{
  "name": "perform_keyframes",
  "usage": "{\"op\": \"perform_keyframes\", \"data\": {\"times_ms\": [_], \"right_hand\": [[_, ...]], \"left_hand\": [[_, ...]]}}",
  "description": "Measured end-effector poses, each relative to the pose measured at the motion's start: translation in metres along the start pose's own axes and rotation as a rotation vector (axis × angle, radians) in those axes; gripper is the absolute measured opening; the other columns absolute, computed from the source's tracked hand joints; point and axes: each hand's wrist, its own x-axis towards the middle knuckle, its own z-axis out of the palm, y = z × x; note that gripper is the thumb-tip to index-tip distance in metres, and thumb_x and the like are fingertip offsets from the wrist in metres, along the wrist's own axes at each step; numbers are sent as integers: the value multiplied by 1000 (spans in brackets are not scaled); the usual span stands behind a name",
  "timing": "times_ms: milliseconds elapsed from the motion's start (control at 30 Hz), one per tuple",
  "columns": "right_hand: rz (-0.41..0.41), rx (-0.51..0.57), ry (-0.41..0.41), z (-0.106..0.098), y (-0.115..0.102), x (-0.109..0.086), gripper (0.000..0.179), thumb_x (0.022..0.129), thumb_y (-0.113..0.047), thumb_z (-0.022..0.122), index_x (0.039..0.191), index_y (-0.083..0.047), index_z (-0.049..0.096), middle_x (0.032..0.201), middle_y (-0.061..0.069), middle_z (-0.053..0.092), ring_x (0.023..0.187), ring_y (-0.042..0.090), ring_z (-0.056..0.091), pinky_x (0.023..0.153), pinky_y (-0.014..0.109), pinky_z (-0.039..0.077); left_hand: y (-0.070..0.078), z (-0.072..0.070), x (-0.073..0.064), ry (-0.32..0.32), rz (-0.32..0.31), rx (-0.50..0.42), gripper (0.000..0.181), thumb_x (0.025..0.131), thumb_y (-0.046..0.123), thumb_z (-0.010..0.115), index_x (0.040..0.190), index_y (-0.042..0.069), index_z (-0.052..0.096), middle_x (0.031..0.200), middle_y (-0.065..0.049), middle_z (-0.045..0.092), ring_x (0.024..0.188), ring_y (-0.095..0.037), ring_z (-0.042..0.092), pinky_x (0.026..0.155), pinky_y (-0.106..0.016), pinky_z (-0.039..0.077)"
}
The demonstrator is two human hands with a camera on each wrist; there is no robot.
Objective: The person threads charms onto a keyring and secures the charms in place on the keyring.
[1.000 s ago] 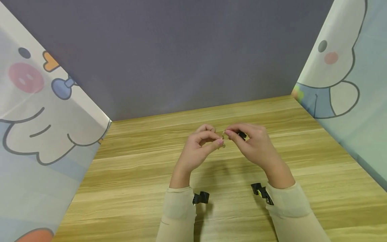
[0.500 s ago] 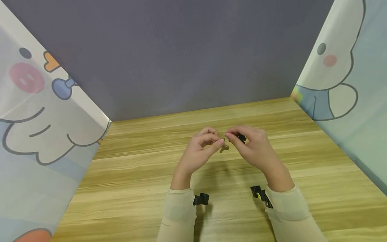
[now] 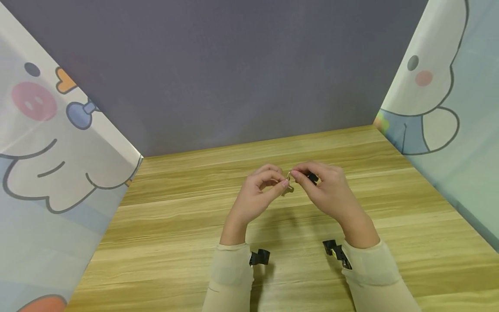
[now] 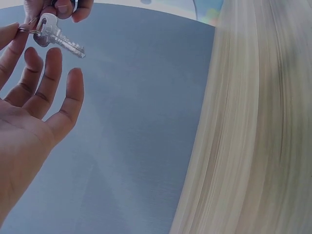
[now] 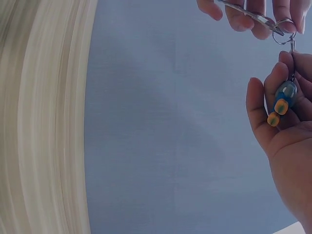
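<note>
In the head view my left hand (image 3: 255,197) and right hand (image 3: 327,186) meet above the table. A silver key (image 4: 58,36) hangs on a thin metal key ring (image 5: 284,32), and my left thumb and finger pinch that ring. My right fingertips pinch the keychain (image 5: 292,46) joined to the ring. Its charm, a small blue and orange figure (image 5: 285,95), dangles in front of my right palm and looks dark from above. The remaining left fingers are spread loosely. Fingertips partly cover the ring.
A wood-grain table (image 3: 175,242) lies beneath both hands. Behind it rises a dark grey panel (image 3: 234,73). Cartoon-printed panels stand at the left (image 3: 78,143) and right (image 3: 440,99). Black wrist mounts (image 3: 260,257) stick out from the sleeves.
The key first swung into clearer view below the left fingertips, then turned and shows narrower now. Both hands have shifted slightly downward in the head view while staying together at the ring.
</note>
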Motion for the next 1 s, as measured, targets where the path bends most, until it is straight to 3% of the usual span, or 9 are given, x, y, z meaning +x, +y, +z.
{"op": "perform_keyframes", "data": {"times_ms": [267, 500, 700, 833, 1000], "right_hand": [[83, -20, -11, 1, 2, -2, 11, 91, 6, 78, 95, -4, 79, 82, 2, 77, 66, 2, 56, 61, 12, 43], [122, -24, -8, 1, 2, -2, 10, 92, 4, 78, 95, -5, 79, 81, 1, 77, 67, 2, 56, 61, 12, 42], [129, -41, -26, 0, 4, 1, 7, 93, 1, 79, 97, -4, 80, 83, 3, 80, 66, 3, 58, 61, 12, 45], [250, -14, -152, -2, 6, 3, 6, 99, -7, 74, 101, -5, 80, 85, 4, 78, 63, 7, 54, 58, 20, 45], [539, 20, -424, 4, 17, 2, 15, 107, -18, 66, 105, -7, 76, 86, 5, 70, 69, 16, 52, 61, 28, 46]], "left_hand": [[-1, 1, -1, -31, 16, -17, 9, 104, 6, 67, 104, 2, 74, 118, -14, 68, 109, -16, 65, 99, -56, 60], [1, 0, 0, -44, -12, -33, 11, 106, 8, 63, 105, 0, 71, 123, -14, 69, 111, -18, 68, 96, -40, 61], [0, 0, 2, -67, -78, -78, 17, 109, 12, 59, 108, -2, 68, 120, -17, 71, 109, -21, 71, 100, -45, 60], [-5, -1, 5, -70, -152, -41, 14, 108, 17, 63, 104, 5, 66, 106, -13, 72, 99, -25, 71, 91, -37, 60], [-20, -1, 8, -92, -321, 168, 12, 105, 24, 68, 101, 13, 67, 94, -2, 68, 85, -17, 62, 74, -27, 52]]}}
